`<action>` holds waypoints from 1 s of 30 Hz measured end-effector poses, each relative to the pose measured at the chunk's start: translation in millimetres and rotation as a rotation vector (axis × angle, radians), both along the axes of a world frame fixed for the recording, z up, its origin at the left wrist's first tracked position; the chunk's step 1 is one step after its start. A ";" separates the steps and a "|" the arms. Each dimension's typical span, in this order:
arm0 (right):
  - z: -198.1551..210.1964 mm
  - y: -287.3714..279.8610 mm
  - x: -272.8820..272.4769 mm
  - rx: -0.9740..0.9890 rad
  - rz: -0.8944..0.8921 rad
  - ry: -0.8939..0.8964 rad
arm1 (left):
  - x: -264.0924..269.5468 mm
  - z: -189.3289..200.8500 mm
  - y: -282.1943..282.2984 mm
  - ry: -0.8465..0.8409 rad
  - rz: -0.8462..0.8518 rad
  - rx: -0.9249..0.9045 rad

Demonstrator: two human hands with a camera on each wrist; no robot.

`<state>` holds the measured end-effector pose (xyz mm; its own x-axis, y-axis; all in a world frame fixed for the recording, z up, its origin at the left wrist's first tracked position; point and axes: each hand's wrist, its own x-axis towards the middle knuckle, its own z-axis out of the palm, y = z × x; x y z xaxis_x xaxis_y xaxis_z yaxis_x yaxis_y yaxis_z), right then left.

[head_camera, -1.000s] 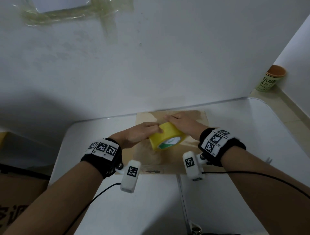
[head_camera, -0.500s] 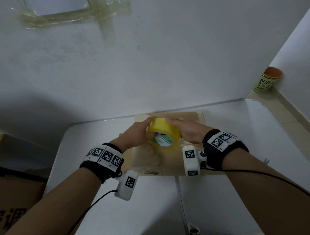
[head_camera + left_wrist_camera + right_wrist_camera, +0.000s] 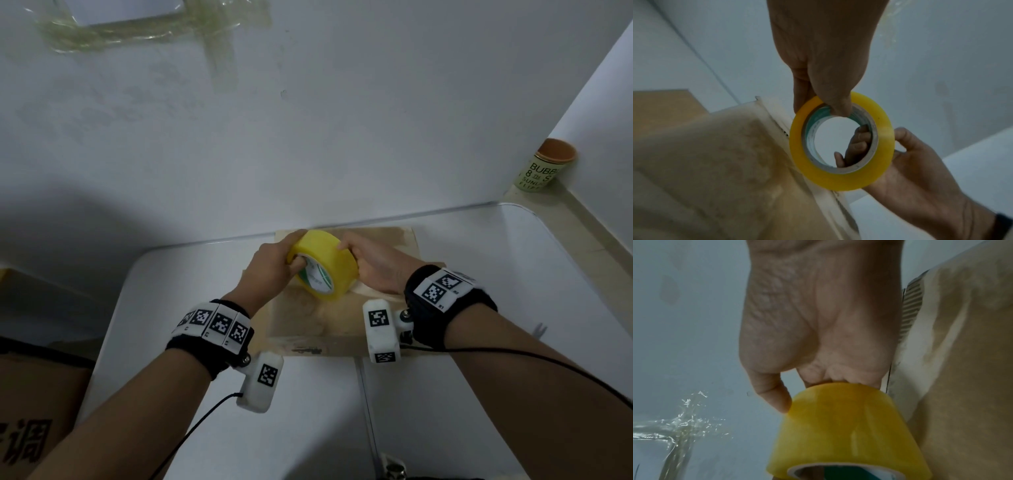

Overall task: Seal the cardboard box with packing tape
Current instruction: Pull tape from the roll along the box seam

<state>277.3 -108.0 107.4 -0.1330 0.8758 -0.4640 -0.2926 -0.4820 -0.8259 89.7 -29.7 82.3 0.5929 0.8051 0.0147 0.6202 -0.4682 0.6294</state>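
Note:
A yellow packing tape roll (image 3: pixel 330 255) is held on edge above the far part of the flat brown cardboard box (image 3: pixel 329 322), which lies on the white table (image 3: pixel 479 291). My left hand (image 3: pixel 294 255) grips the roll's left side, thumb hooked into the core and fingers over the rim. My right hand (image 3: pixel 346 246) grips its right side. In the left wrist view the roll (image 3: pixel 838 181) shows its open core, with my right hand's fingers (image 3: pixel 857 146) reaching in from behind. The right wrist view shows the roll (image 3: pixel 849 426) under my right hand, beside the box (image 3: pixel 966 369).
The wall stands right behind the box, with old clear tape residue (image 3: pixel 137 31) high up. A paper cup (image 3: pixel 544 168) sits on the floor at the right. Another cardboard box (image 3: pixel 30 411) with printed characters stands low at the left, beside the table.
The roll has come up off the box top, tipped onto its edge and shifted toward the far edge. My left thumb now hooks into the core, and both hands followed it.

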 end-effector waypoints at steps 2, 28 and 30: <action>0.8 1.0 -0.2 0.012 -0.020 -0.020 | 0.7 2.0 3.0 0.046 0.004 0.034; -7.9 11.0 -5.9 0.020 -0.144 -0.108 | 3.2 -16.9 -1.4 -0.013 0.077 0.048; -9.0 12.9 -6.4 0.006 -0.175 -0.108 | 3.4 -17.4 -1.9 0.002 0.078 0.044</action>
